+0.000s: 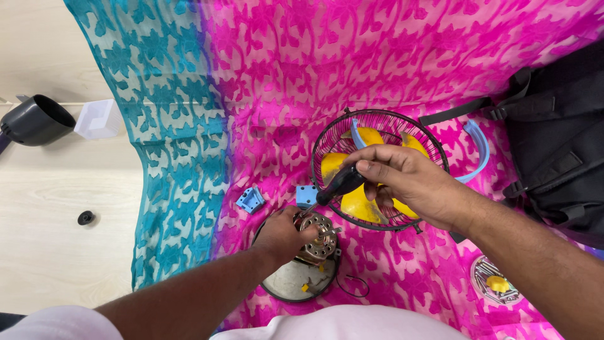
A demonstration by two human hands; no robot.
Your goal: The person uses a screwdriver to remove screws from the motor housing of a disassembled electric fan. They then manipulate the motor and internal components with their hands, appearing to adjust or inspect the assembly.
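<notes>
Pink patterned cloth (pixel 402 69), left hand (pixel 283 234) clasping motor (pixel 319 236), right hand (pixel 406 179) gripping screwdriver (pixel 336 186).

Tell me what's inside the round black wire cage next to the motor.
The black wire cage holds yellow fan blades and part of a light blue ring. The right hand, gripping a screwdriver, covers the hub and middle blades.

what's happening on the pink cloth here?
A person has a small fan in pieces. The left hand steadies the bare motor on its round base. The right hand holds a black-handled screwdriver, tip down at the motor. The wire guard with yellow blades lies behind.
</notes>
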